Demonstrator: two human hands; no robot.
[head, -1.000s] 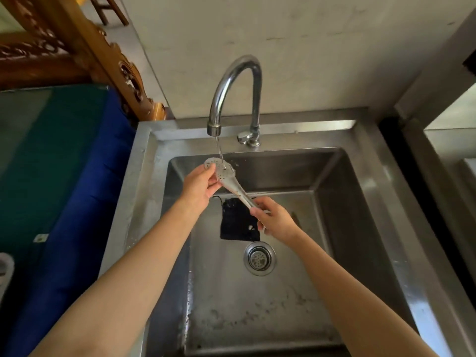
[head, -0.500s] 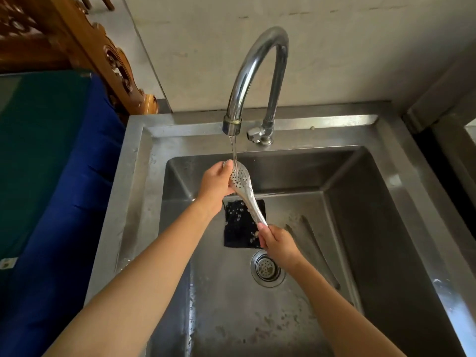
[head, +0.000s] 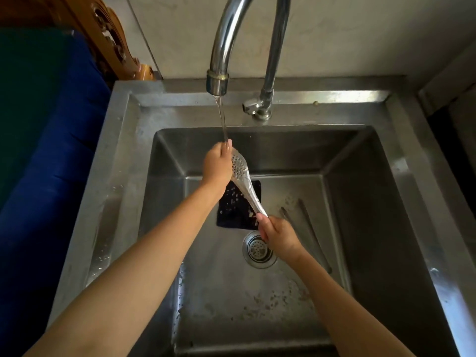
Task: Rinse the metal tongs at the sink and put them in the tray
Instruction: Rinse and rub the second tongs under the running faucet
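Steel tongs [head: 244, 181] slant above the sink [head: 123, 176] basin, with the perforated head up under the thin stream from the faucet [head: 226, 34], whose arch is cut off by the top edge. The left hand [head: 216, 168] grips the head, its fingers curled round the far side and mostly hidden. The right hand [head: 279, 234] holds the lower handle with its fingers wrapped tight, burying the handle's end. Whether the tongs' two arms are pressed together I cannot tell. Below lie a dark speckled pad [head: 231, 212], the drain [head: 253, 251] partly covered by the right hand, and a thin blurred shape [head: 311, 228] too faint to name.
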